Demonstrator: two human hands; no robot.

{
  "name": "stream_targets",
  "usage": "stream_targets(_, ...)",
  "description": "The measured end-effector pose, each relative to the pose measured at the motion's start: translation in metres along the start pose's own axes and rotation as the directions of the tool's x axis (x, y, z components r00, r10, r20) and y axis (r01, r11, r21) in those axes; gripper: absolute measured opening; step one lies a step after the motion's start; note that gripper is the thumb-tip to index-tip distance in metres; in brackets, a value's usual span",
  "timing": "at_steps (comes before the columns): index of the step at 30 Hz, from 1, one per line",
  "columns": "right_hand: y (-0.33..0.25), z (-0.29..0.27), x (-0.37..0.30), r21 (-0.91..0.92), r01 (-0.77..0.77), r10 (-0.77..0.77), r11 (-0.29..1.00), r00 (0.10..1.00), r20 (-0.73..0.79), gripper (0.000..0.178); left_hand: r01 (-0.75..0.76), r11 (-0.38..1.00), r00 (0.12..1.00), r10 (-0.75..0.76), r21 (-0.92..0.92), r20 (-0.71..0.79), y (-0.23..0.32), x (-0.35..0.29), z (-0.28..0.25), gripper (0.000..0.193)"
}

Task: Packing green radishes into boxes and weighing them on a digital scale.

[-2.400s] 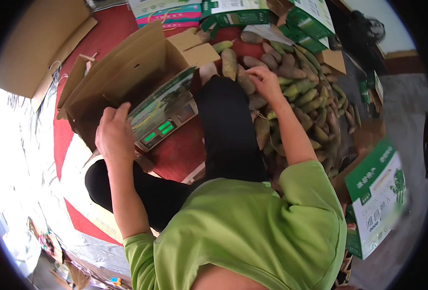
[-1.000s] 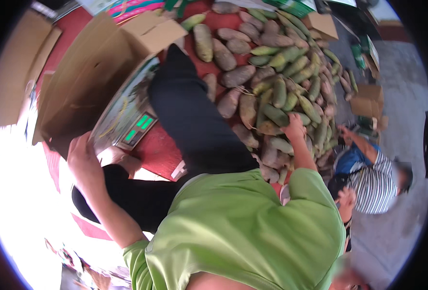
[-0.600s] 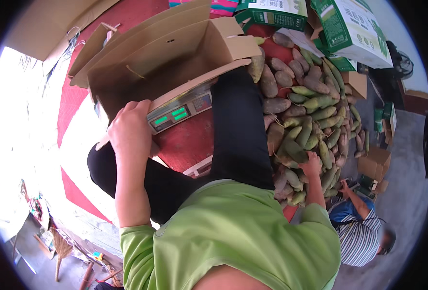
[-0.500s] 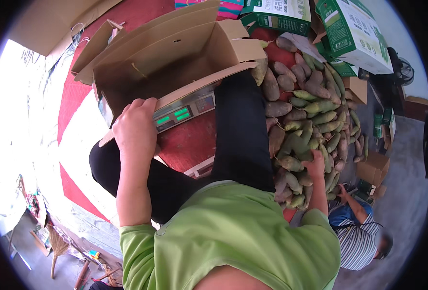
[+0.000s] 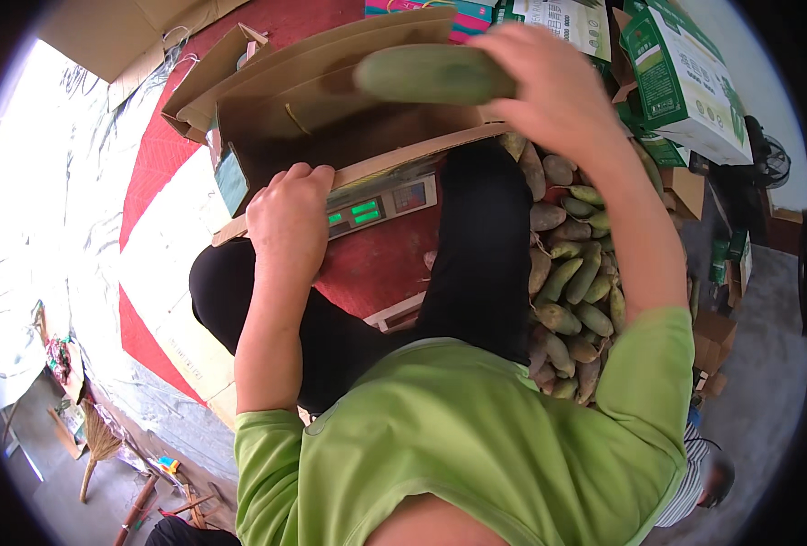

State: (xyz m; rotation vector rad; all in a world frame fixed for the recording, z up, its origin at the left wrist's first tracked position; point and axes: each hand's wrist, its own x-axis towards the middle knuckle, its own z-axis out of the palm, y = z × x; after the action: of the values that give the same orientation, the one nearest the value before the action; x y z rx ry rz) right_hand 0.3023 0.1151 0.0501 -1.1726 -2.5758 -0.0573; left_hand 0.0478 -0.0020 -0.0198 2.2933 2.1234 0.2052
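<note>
My right hand (image 5: pixel 549 91), slightly blurred, grips a large green radish (image 5: pixel 431 75) and holds it above the open cardboard box (image 5: pixel 403 162). The radish points left, over the box's right half. My left hand (image 5: pixel 289 214) is closed over the box's near edge, fingers on top of the cardboard. Just below that edge, a scale (image 5: pixel 394 202) shows its lit green display, partly covered by my left hand. Right of my leg lies a heap of green and reddish radishes (image 5: pixel 567 264), partly hidden by my right arm.
Green-and-white printed cartons (image 5: pixel 695 82) stand at the far right, with a black fan (image 5: pixel 767 155) beside them. Another person in a striped shirt (image 5: pixel 690 473) is at the lower right. A straw broom (image 5: pixel 101 437) lies at the lower left. Red matting (image 5: pixel 367 273) is under the scale.
My right hand has risen from the radish heap with a green radish and swung up and left over the box. My left hand stays on the box edge.
</note>
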Motion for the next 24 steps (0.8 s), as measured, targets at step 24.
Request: stream_targets(24,0.126,0.019,-0.189,0.164,-0.658,0.644,0.735,0.753,0.136,0.037,0.014,0.988,1.0,-0.016,-0.152,-0.008,0.001,0.005,0.0,0.024)
